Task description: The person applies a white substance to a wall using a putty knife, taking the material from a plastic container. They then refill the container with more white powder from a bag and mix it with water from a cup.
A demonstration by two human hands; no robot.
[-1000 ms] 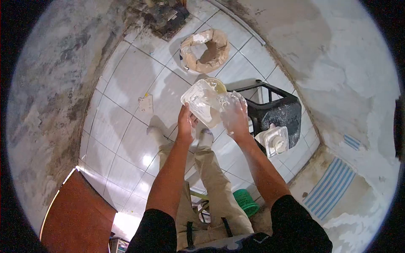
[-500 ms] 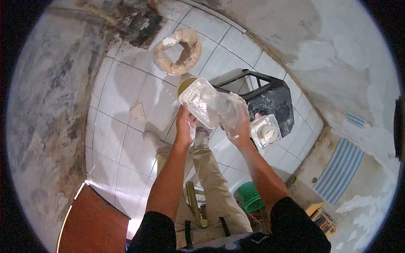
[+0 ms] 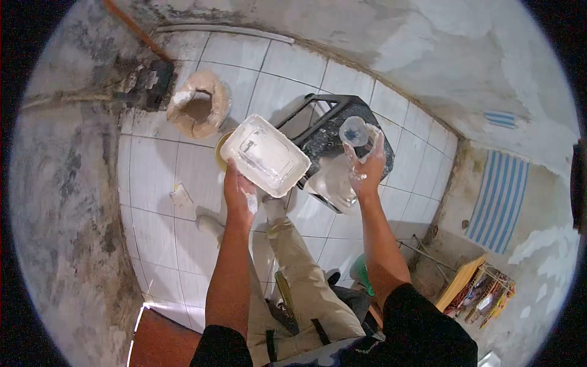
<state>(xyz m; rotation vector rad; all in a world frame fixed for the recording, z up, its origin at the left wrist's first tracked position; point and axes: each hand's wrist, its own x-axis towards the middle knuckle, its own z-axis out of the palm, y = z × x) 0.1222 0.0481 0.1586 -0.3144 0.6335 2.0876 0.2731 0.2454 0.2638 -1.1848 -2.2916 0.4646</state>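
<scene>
My left hand (image 3: 239, 194) grips the near left edge of a rectangular plastic container (image 3: 264, 156), whose inside is coated with white powder or paste. My right hand (image 3: 367, 170), smeared with white, holds a small clear plastic cup (image 3: 353, 131) between thumb and fingers, above a black plastic stool (image 3: 374, 116). White specks cover the stool's top. Below and left of my right hand, a second clear rectangular container (image 3: 333, 183) with white in it rests at the stool's near edge, partly covered by the hand.
An opened brown sack (image 3: 205, 119) stands on the tiled floor at the upper left. A yellowish round container (image 3: 222, 153) is mostly hidden behind the held container. A small tag (image 3: 181, 196) lies on the tiles. A green basket (image 3: 361, 274) and a wooden rack (image 3: 468, 290) are at lower right.
My right hand has moved right with the clear cup, away from the left-hand container to over the stool. That container now faces up more flatly. The camera view has swung right.
</scene>
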